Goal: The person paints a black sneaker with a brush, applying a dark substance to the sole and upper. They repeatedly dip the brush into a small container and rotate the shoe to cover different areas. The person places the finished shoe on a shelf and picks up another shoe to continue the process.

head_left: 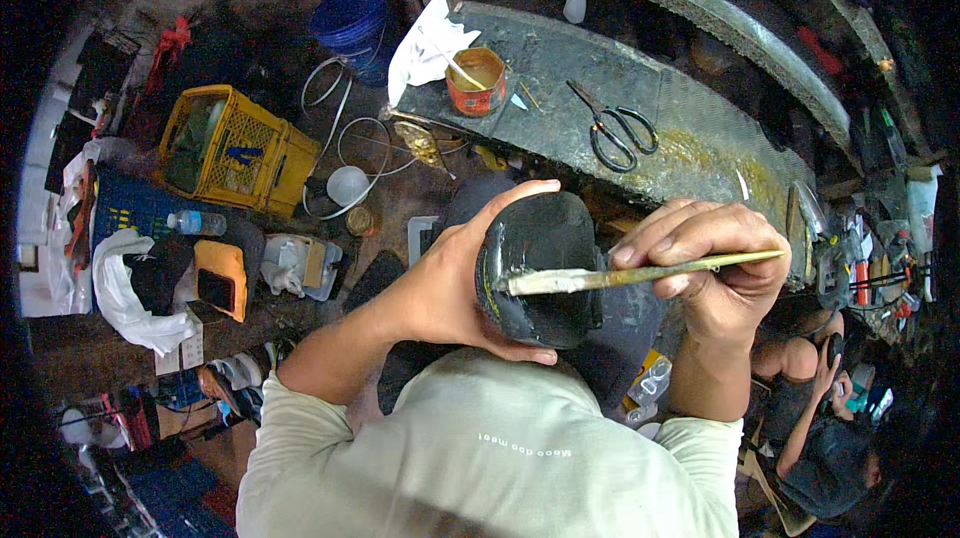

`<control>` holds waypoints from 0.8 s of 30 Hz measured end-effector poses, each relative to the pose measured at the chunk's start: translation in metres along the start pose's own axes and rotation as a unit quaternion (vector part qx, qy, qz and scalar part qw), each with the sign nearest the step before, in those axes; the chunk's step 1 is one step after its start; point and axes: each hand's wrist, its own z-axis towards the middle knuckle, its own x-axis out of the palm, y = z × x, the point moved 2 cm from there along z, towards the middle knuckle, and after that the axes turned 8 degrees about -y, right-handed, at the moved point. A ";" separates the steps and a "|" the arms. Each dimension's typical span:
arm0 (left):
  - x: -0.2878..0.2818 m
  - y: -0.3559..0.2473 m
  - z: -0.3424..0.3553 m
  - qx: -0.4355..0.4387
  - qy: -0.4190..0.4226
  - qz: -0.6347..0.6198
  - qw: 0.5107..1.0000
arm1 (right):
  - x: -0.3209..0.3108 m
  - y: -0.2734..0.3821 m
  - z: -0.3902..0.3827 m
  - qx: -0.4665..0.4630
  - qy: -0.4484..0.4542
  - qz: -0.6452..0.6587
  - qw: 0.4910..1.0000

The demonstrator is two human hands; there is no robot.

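Observation:
My left hand (462, 278) grips a rounded black piece, perhaps part of a shoe (535, 223), around its left side, thumb and fingers wrapped about its edge. My right hand (715, 263) pinches a thin handled brush (560, 280), whose flat whitish bristles lie over the black piece, with a wet glossy patch beside them. On the bench ahead (605, 63) stand an orange-red can (470, 98) with a stick in it, a crumpled white cloth (420, 58) and large black-handled scissors (625, 143).
A blue bucket (350, 18), yellow crate (235, 163), white hose loops and a pale cup (347, 183) are ahead-left. Cloths, a bottle (195, 223) and a bin (305, 268) lie left. Another person (825, 448) works at the lower right, near cluttered tools (865, 273).

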 end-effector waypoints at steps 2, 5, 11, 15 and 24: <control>0.000 0.004 0.000 -0.006 0.000 -0.013 1.000 | 0.000 0.002 0.001 0.008 0.011 -0.008 1.000; 0.000 0.008 -0.001 -0.017 0.005 -0.024 1.000 | -0.004 0.002 0.001 0.010 0.036 -0.021 0.999; -0.012 0.007 0.000 -0.012 -0.018 -0.001 1.000 | -0.019 0.008 -0.003 0.011 -0.019 -0.022 1.000; -0.026 0.002 0.009 -0.007 -0.020 0.088 0.996 | -0.022 0.024 0.005 -0.141 0.067 -0.045 0.987; -0.037 -0.020 0.024 -0.034 0.027 0.191 0.981 | -0.005 0.050 -0.001 -0.219 0.080 -0.232 0.944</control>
